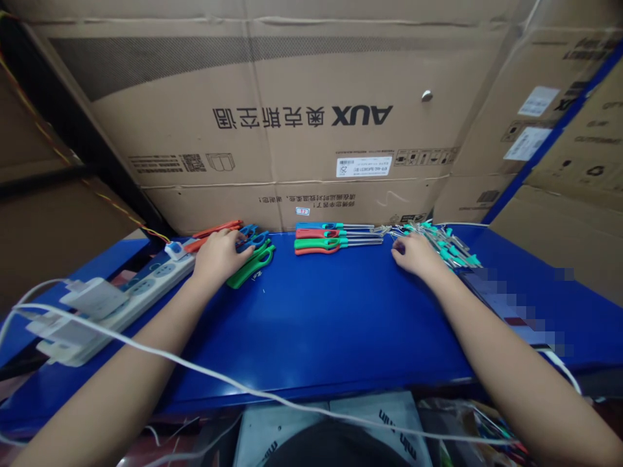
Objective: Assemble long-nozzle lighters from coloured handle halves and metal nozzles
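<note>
My left hand (220, 255) rests on a pile of plastic handles in green, blue and red (253, 254) at the back left of the blue shelf (311, 318), its fingers curled over them. My right hand (413, 251) lies at the edge of a heap of thin metal rods with teal tips (445, 245), fingertips bent down onto them. Between the hands, several assembled tools with blue, red and green handles and metal rods (331, 237) lie side by side.
A white power strip (121, 295) with plugged adapters sits at the left, and a white cable (233, 383) crosses the front of the shelf. Large cardboard boxes (302, 117) close off the back and right. Papers lie below the shelf edge (370, 421).
</note>
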{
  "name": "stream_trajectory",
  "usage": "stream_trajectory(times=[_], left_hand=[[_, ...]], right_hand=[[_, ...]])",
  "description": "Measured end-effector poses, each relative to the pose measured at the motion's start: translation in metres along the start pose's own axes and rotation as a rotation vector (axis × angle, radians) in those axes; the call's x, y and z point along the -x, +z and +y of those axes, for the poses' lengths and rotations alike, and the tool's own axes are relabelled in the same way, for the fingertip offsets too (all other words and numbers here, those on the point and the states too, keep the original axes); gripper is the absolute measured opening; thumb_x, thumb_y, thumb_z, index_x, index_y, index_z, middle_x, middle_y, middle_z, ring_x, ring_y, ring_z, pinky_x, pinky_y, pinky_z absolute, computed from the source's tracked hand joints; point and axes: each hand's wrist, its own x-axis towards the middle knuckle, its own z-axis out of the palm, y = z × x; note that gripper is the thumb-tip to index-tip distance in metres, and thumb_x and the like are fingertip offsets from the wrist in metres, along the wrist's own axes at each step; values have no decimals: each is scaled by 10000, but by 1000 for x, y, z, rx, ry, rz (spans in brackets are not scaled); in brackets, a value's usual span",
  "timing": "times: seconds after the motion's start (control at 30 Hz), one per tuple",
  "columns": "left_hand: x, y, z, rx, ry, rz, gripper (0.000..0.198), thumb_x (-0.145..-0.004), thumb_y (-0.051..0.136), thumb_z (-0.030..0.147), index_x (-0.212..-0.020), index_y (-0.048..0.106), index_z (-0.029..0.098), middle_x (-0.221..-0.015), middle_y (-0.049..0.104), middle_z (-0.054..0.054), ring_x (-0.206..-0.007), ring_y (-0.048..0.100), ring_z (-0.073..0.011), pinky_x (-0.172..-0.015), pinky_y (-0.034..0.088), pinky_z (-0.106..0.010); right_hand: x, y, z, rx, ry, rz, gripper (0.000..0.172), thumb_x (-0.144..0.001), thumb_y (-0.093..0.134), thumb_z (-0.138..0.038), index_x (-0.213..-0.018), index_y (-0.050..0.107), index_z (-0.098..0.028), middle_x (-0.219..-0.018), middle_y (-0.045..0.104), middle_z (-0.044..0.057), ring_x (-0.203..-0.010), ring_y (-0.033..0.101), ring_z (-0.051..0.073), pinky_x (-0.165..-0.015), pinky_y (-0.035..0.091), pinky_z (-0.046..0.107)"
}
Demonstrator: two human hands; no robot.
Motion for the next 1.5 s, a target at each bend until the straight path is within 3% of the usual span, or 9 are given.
stream_trajectory(times=[0.33, 0.47, 0.63, 0.9, 1.13, 1.23, 1.33, 1.43, 1.5], left_hand=[[2, -2, 1, -49, -95, -149, 285, -829, 598, 388, -996, 696, 179, -1027, 736, -129, -982, 677, -338, -793, 524, -391], [2, -7, 5, -47, -78, -153, 294, -849, 574, 393, -1005, 699, 177, -1026, 733, -124, -993, 664, -324, -813, 513, -376], [4, -20, 6, -202, -129, -25, 417, -894, 515, 438, -1152, 659, 145, -1154, 664, -177, -1121, 583, -366, -893, 492, -424], [-2, -15, -10, -231, -235, -195, 479, -890, 512, 496, -1189, 607, 134, -1171, 671, -191, -1080, 606, -367, -838, 500, -424], [-5, -6, -19, -188, -253, -129, 401, -925, 485, 417, -1142, 630, 112, -1159, 630, -226, -1091, 608, -384, -865, 503, -446], [-5, -3, -13, -39, -167, 12, 387, -951, 434, 371, -1159, 619, 102, -1125, 614, -212, -1085, 604, -352, -915, 493, -440], [-2, -5, 5, 205, 34, 130, 380, -977, 400, 362, -1159, 614, 107, -1104, 619, -174, -1091, 597, -298, -996, 464, -412], [8, -10, 37, 362, 234, 122, 385, -1005, 366, 387, -1154, 609, 130, -1072, 623, -130, -1055, 600, -267, -992, 470, -402], [18, -12, 61, 439, 321, 84, 376, -1017, 360, 389, -1186, 594, 148, -1100, 612, -116, -1064, 598, -251, -997, 472, -396]], right_hand=[[0, -12, -35, -382, -87, -27, 139, -793, 601, -250, -724, 706, -189, -784, 678, 71, -710, 603, 210, -728, 509, 348], [1, -13, -38, -414, -87, -58, 162, -802, 580, -258, -736, 706, -181, -814, 683, 83, -750, 615, 220, -760, 501, 353], [1, -16, -38, -431, -73, -53, 194, -808, 554, -277, -740, 702, -173, -826, 676, 97, -777, 614, 236, -774, 490, 369], [0, -19, -39, -447, -79, -52, 191, -804, 551, -280, -729, 695, -178, -830, 674, 100, -790, 615, 243, -796, 498, 398], [0, -15, -37, -470, -89, -23, 175, -806, 556, -273, -720, 682, -186, -837, 680, 99, -805, 631, 252, -792, 509, 410], [1, -16, -39, -513, -128, 52, 181, -833, 558, -284, -732, 674, -190, -852, 689, 103, -842, 642, 264, -796, 514, 420], [4, -22, -49, -603, -234, 131, 195, -895, 539, -302, -828, 685, -192, -912, 690, 107, -879, 642, 256, -739, 521, 388], [10, -30, -63, -685, -348, 156, 202, -934, 533, -288, -1062, 668, -208, -1029, 668, 103, -897, 625, 236, -744, 526, 374], [15, -32, -73, -752, -376, 151, 314, -949, 537, -296, -1254, 582, -236, -1080, 638, 96, -886, 607, 224, -767, 532, 380]])
